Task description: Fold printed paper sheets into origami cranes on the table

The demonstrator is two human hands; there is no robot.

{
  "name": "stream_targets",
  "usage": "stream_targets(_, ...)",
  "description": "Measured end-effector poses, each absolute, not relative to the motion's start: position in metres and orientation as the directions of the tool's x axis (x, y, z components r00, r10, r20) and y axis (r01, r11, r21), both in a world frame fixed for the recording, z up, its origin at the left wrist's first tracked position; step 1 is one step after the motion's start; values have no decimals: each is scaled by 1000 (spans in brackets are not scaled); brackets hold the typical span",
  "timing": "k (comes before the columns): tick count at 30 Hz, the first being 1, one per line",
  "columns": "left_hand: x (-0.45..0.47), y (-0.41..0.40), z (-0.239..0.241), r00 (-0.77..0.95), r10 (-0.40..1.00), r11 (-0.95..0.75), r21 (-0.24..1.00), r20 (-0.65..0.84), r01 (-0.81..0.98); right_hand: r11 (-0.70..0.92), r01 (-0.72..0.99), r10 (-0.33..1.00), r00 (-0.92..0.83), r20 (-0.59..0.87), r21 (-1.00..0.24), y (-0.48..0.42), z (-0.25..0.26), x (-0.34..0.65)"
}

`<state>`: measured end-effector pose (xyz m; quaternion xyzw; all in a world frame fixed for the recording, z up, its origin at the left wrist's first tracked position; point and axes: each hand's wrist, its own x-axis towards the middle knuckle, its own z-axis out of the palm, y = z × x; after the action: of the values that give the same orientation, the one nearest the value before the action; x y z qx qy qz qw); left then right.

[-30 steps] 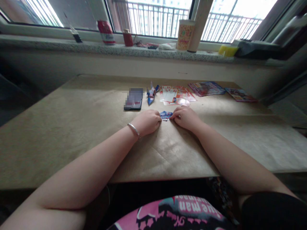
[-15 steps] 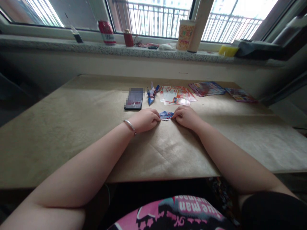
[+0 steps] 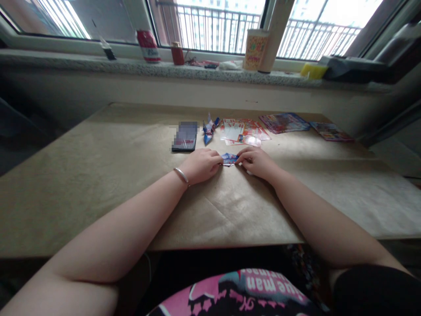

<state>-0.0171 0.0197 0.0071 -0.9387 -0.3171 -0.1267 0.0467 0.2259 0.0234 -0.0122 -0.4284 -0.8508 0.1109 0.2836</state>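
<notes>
A small folded piece of blue printed paper (image 3: pixel 229 159) lies on the table between my hands, its white edge toward me. The fingers of my left hand (image 3: pixel 204 166) are closed on its left end, with a silver bangle on that wrist. At the right end, my right hand (image 3: pixel 255 160) pinches the paper between thumb and fingers. Just beyond stands a folded blue and white paper crane (image 3: pixel 209 131). To the crane's left lies a dark smartphone (image 3: pixel 186 137), its screen partly blurred.
Flat printed sheets (image 3: pixel 246 131) lie behind my right hand. Two more stacks of colourful paper (image 3: pixel 284 122) sit farther right. Along the granite windowsill (image 3: pixel 125 66) stand a red can (image 3: pixel 148 46), a red bottle (image 3: pixel 177 55), a patterned paper cup (image 3: pixel 255 49) and a yellow sponge-like block (image 3: pixel 313 71).
My left hand has shifted slightly to the right along the folded paper, covering more of its left end. The right hand stays nearly in place.
</notes>
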Motion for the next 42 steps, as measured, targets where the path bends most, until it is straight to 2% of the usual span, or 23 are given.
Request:
stream_targets(4, -15, 15, 6, 755, 590, -778, -46, 287, 626, 627, 677, 775, -491, 399, -385, 20, -11, 223)
stream_targets(9, -10, 10, 4, 705, 623, -739, -40, 340, 672, 721, 660, 683, -623, 380, -213, 11, -2, 216)
stream_targets(12, -9, 10, 2, 683, 660, -714, -21, 312, 700, 758, 605, 651, -669, 359, -246, 6, -1, 210)
stream_targets(17, -9, 10, 2, 693, 664, -721, -8, 281, 693, 679, 634, 729, -524, 440, -370, 9, -8, 212)
stream_targets(21, -8, 11, 4, 738, 625, -759, -20, 255, 651, 612, 746, 757, -460, 464, -261, 17, -10, 220)
stream_targets(26, -4, 12, 7, 783, 580, -802, -13, 225, 598, 687, 714, 696, -594, 404, -136, 17, -6, 216)
stream_targets(29, -8, 15, 6, 784, 578, -812, 64, 226, 580, 708, 694, 680, -619, 393, -133, 13, -3, 212)
stream_targets(34, -14, 17, 4, 761, 613, -790, 184, 213, 585, 699, 680, 712, -629, 311, -224, 7, 0, 215)
stream_targets(42, -11, 13, 6, 727, 650, -760, 160, 220, 630, 738, 657, 669, -683, 293, -154, 2, 4, 211)
